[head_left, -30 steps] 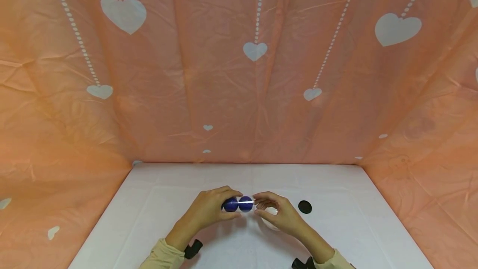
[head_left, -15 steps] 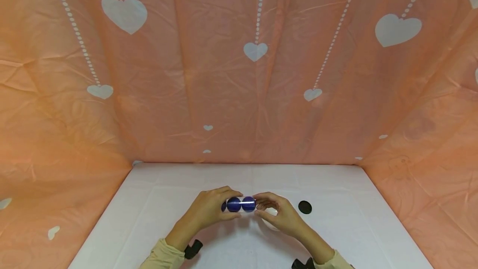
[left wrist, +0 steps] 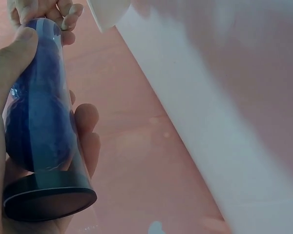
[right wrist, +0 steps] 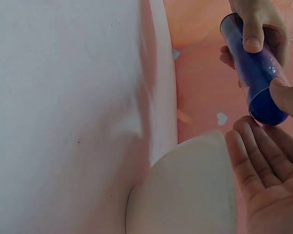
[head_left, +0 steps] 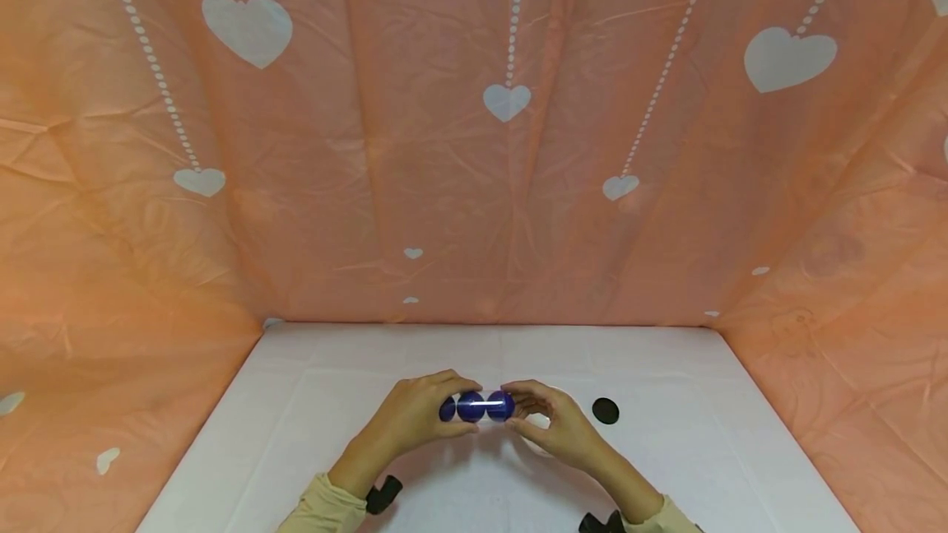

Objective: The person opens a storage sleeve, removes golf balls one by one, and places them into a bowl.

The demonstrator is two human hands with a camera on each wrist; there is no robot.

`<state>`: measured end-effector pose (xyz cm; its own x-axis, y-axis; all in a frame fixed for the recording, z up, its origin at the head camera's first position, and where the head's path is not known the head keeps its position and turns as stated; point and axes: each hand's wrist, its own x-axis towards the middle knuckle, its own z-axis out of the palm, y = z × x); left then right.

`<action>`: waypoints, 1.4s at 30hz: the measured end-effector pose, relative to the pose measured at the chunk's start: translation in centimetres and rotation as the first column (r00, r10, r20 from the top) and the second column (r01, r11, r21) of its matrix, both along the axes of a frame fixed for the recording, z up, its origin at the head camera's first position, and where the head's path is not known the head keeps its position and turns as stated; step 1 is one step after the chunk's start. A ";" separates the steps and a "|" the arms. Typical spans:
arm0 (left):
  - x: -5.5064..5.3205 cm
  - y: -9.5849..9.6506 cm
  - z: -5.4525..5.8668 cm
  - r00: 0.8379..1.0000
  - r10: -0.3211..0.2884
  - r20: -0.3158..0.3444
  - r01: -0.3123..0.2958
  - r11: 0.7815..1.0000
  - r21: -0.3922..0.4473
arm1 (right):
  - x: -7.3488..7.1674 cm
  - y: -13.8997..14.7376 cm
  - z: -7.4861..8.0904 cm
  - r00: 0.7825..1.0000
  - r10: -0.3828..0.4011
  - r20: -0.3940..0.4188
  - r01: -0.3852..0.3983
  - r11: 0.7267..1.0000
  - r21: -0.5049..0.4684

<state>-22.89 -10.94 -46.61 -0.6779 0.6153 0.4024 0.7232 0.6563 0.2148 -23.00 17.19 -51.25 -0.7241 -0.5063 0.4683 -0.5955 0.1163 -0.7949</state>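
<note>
Clear tube [head_left: 485, 404], in the head view, lies level between the two hands, held above the white table [head_left: 311, 418]. Blue balls [head_left: 471, 408] sit in a row inside it, two showing nearly whole and part of another to their left. At the tube's left end, the left hand [head_left: 428, 405] grips it between thumb and fingers. At its right end, the right hand [head_left: 557, 422] reaches round with thumb and fingers apart. Just right of the tube, partly hidden by that hand, is a white bowl-like vessel [head_left: 539, 420]. Farther right of the tube, a black disc [head_left: 606, 410] lies on the table. Beyond the tube hangs an orange cloth [head_left: 444, 163] with pale hearts.

From the left wrist, a dark cap [left wrist: 50, 197] closes the tube's near end; the left fingers curl round its side, and the right hand's fingers show at its far end.

From the right wrist, a ball fills the tube's lower end. The right thumb touches the tube there; the other fingers extend beneath it, fairly straight. Whether they press the ball cannot be told. The vessel's curved wall shows below the tube.
</note>
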 end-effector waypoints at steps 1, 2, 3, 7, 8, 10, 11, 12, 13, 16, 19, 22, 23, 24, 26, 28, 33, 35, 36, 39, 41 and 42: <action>0.0 0.0 0.0 1.000 -0.001 0.000 0.001 1.000 0.001 | 0.0 0.0 0.0 1.000 0.005 -0.003 -0.005 1.000 0.000; 0.0 0.0 -0.1 1.000 -0.002 0.001 0.002 1.000 0.002 | -0.1 0.0 0.0 1.000 0.009 -0.006 -0.009 1.000 0.001; 0.0 -0.1 -0.1 1.000 -0.003 0.000 0.003 1.000 0.002 | -0.1 0.1 -0.1 1.000 0.010 -0.008 -0.010 1.000 0.002; -0.1 -0.1 -0.1 1.000 -0.003 0.001 0.003 1.000 0.003 | -0.1 0.1 0.0 1.000 0.011 -0.002 -0.011 1.000 0.012; -0.1 -0.1 -0.1 1.000 -0.004 0.002 0.004 1.000 0.003 | 0.0 0.1 0.1 1.000 0.010 0.001 -0.010 1.000 0.014; 0.0 0.0 -0.1 1.000 -0.004 0.003 0.004 1.000 0.004 | 0.0 0.1 0.1 1.000 0.010 0.004 -0.010 1.000 0.014; 0.0 0.0 0.0 1.000 -0.003 0.005 0.003 1.000 0.004 | 0.0 0.1 0.2 1.000 0.011 0.005 -0.011 1.000 0.014; 0.0 0.0 0.0 1.000 -0.003 0.006 0.003 1.000 0.005 | 0.0 0.1 0.2 1.000 0.012 0.006 -0.012 1.000 0.014; 0.0 0.0 0.0 1.000 -0.002 0.009 0.002 1.000 0.003 | 0.0 0.1 0.2 1.000 0.012 0.006 -0.012 1.000 0.013; -0.1 -0.1 -0.1 1.000 0.003 0.015 -0.003 1.000 -0.003 | 0.0 0.1 0.1 1.000 0.010 0.004 -0.010 1.000 0.019; -0.1 -0.1 -0.1 1.000 0.008 0.017 -0.007 1.000 -0.008 | 0.0 0.2 0.1 1.000 0.003 0.001 -0.003 1.000 0.025; -0.1 -0.2 -0.2 1.000 0.007 0.013 -0.007 1.000 -0.002 | 0.0 0.2 0.2 1.000 -0.002 0.002 0.002 1.000 0.029; 0.0 -0.2 -0.3 1.000 0.008 0.012 -0.008 1.000 0.001 | 0.0 0.2 0.2 1.000 -0.003 0.004 0.003 1.000 0.030; 0.0 -0.2 -0.2 1.000 0.009 0.013 -0.009 1.000 0.005 | 0.0 0.2 0.2 1.000 -0.004 0.005 0.004 1.000 0.031; 0.0 -0.2 -0.3 1.000 0.008 0.016 -0.009 1.000 0.015 | 0.1 0.2 0.3 1.000 -0.003 0.006 0.002 1.000 0.029; 0.0 -0.2 -0.4 1.000 0.010 0.023 -0.011 1.000 0.024 | 0.1 0.2 0.2 1.000 -0.001 0.005 0.001 1.000 0.028; 0.0 -0.3 -0.6 0.999 0.015 0.031 -0.016 1.000 0.027 | 0.0 0.2 0.1 1.000 -0.003 0.002 0.003 1.000 0.025; 0.0 -0.3 -0.6 0.999 0.016 0.036 -0.017 1.000 0.026 | 0.0 0.2 0.1 1.000 -0.002 0.000 0.002 1.000 0.020; 0.0 -0.3 -0.6 0.999 0.016 0.039 -0.017 0.999 0.027 | 0.0 0.2 0.1 1.000 -0.002 -0.001 0.002 1.000 0.017; 0.1 -0.4 -0.4 0.999 0.018 0.048 -0.019 0.999 0.025 | 0.1 0.2 0.1 1.000 0.001 -0.002 -0.001 1.000 0.007; 0.1 -0.4 -0.4 0.999 0.017 0.052 -0.019 1.000 0.024 | 0.1 0.2 0.1 1.000 0.001 -0.001 -0.001 1.000 0.002; 0.1 -0.4 -0.4 0.998 0.017 0.052 -0.019 1.000 0.023 | 0.1 0.2 0.1 1.000 0.000 -0.001 0.000 1.000 0.001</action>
